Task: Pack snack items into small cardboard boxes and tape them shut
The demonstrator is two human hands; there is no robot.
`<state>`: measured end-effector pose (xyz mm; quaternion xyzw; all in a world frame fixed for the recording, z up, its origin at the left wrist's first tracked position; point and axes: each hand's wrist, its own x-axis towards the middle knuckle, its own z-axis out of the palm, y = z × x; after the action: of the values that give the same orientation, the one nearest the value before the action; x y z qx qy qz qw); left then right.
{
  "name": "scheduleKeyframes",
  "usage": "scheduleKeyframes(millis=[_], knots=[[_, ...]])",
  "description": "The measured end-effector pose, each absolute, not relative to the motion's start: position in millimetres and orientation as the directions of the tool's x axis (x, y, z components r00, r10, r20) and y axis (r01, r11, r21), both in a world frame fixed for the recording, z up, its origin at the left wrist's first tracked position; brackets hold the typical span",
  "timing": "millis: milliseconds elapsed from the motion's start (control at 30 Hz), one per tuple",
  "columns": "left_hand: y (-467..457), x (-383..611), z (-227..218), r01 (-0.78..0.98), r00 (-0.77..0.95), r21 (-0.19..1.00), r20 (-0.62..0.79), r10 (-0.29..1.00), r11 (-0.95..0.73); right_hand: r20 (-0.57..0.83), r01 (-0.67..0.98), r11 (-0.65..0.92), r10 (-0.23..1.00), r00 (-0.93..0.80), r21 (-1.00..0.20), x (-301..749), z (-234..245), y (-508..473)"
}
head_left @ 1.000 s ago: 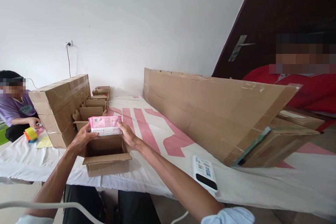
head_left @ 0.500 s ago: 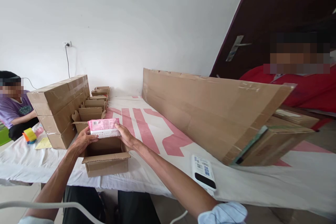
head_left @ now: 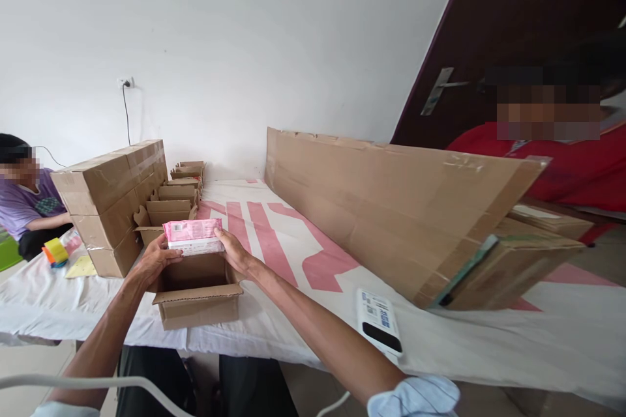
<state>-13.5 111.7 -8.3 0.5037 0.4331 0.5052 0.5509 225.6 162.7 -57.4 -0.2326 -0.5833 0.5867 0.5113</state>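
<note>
A pink and white soft packet (head_left: 193, 238), with a barcode on its upper face, is held between my two hands. My left hand (head_left: 155, 263) grips its left end, and my right hand (head_left: 231, 251) grips its right end. Just below and in front of the packet stands an open cardboard box (head_left: 200, 309), its near flap folded outward. The packet hangs over the box's far side. The inside of the box is dark, so I cannot tell what lies in it.
Several open boxes (head_left: 169, 208) line up behind, beside stacked closed cartons (head_left: 110, 208). A long cardboard panel (head_left: 381, 202) stands at the right. A white device (head_left: 379, 322) lies near the table's front edge. Tape rolls (head_left: 55, 251) sit at left. One person (head_left: 42, 202) is left, another (head_left: 548, 169) right.
My hands and the packet have barely moved, rising very slightly. The person at the left has shifted a little left, and the one at the right has moved the head slightly.
</note>
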Motion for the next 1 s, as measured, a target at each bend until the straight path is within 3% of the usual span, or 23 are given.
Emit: scheduleKeyframes(millis=[500, 733, 1000], knots=[[100, -4, 16, -0.173, 0.152, 0.980, 0.122, 0.981, -0.095, 0.428, -0.369, 0.298, 0.833, -0.349, -0.880, 228, -36, 162], [98, -8, 22, -0.169, 0.227, 0.980, 0.141, 0.964, -0.103, 0.467, -0.208, 0.422, 0.837, -0.284, -0.882, 238, -23, 147], [92, -26, 57, -0.082, 0.304, 0.995, 0.086, 0.949, -0.064, 0.619, -0.070, 0.640, 0.701, -0.353, -0.765, 248, 35, 114]])
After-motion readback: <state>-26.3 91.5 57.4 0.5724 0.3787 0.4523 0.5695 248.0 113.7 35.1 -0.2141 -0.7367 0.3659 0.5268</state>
